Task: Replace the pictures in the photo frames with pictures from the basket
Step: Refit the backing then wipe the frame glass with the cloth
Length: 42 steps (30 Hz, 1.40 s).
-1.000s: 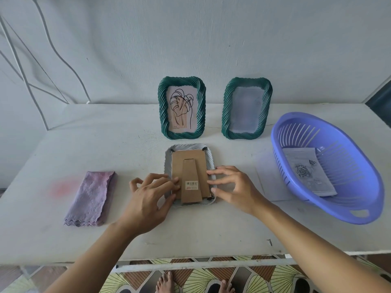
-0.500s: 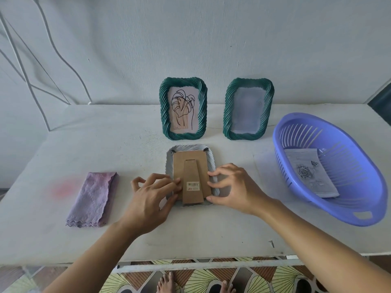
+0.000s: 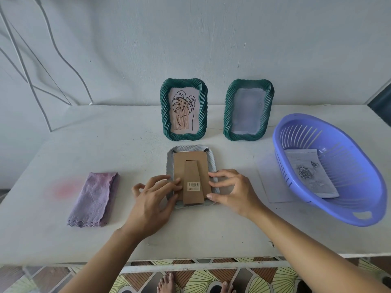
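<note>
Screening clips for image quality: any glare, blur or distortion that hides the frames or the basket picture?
Head view: soft, even light; wide-angle stretch at the edges; the right green frame looks hazy, its picture unreadable; the left green frame, the basket picture, the left hand and the right hand are sharp.

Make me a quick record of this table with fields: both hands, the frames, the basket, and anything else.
left hand: fingers rest on brown cardboard back of face-down pale grey frame
right hand: bent fingertips touch that back's right edge
standing frames: green twisted frame with leaf drawing; green twisted frame with pale picture
basket: blue plastic basket, rose drawing inside
else: folded purple cloth at left; white paper sheet beside basket
</note>
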Tool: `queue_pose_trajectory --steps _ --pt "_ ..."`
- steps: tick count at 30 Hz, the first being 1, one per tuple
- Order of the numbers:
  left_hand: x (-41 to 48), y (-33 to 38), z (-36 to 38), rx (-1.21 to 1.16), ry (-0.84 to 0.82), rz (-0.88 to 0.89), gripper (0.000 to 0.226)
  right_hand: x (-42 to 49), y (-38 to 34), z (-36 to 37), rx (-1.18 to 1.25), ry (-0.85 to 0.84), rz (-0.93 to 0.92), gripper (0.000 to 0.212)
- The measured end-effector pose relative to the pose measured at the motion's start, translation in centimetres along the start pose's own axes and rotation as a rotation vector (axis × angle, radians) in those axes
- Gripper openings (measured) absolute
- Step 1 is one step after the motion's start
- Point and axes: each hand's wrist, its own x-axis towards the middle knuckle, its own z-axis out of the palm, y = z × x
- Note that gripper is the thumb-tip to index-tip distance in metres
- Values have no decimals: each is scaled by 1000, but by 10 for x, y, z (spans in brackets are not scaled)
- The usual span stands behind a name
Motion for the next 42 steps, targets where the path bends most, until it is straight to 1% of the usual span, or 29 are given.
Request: queue_pose_trajectory --steps 3,5,7,9,12,13,15,17,20,22,23,24,26,28,30,32,34,36,37,40,42 --pt "1 0 -1 -21 -14 -7 17 3 -3 -5 -8 -27 52 32" --pt "3 1 -4 -64 -20 -16 20 5 -6 -6 -6 -21 65 24" --pt "6 2 -7 -128 -8 -38 26 6 -9 -5 2 25 61 17" --pt "10 4 -9 -199 38 -63 28 7 -11 -1 -6 112 27 13" --pt "20 9 -10 -214 142 -191 22 13 -14 3 -36 229 9 20" --pt "24 12 -11 -189 126 -256 22 16 -15 4 -44 253 31 24" --pt "31 15 -12 -99 12 -339 29 26 -16 5 -61 253 121 34" --pt "34 19 -14 5 -99 -329 41 34 -19 6 -103 210 172 32" --pt "35 26 -13 163 -191 -280 62 41 -24 8 -137 146 185 20" --pt "35 29 -12 225 -237 -264 78 44 -24 10 -121 126 231 21" --pt "36 30 -11 238 -250 -260 83 46 -24 10 -112 128 254 22" --pt "37 30 -10 246 -252 -253 83 47 -23 9 -87 132 273 22" --pt "38 29 -10 268 -233 -215 77 48 -25 5 40 135 310 21" --pt "39 29 -11 258 -212 -157 70 46 -25 3 215 142 342 30" --pt "38 33 -12 218 -222 -110 64 44 -23 2 340 174 378 40" --pt "35 39 -12 171 -197 -70 52 41 -27 1 401 203 375 41" --pt "33 46 -15 126 -165 -43 47 39 -31 -1 415 223 356 37" --pt "32 54 -19 102 -172 -56 43 38 -38 -3 423 254 336 33" --pt "32 59 -21 90 -191 -68 46 38 -41 -3 421 274 319 31" --pt "30 80 -34 23 -263 -109 71 39 -51 -3 391 312 263 28" --pt "30 91 -39 5 -250 -115 77 39 -60 -3 381 326 222 24"
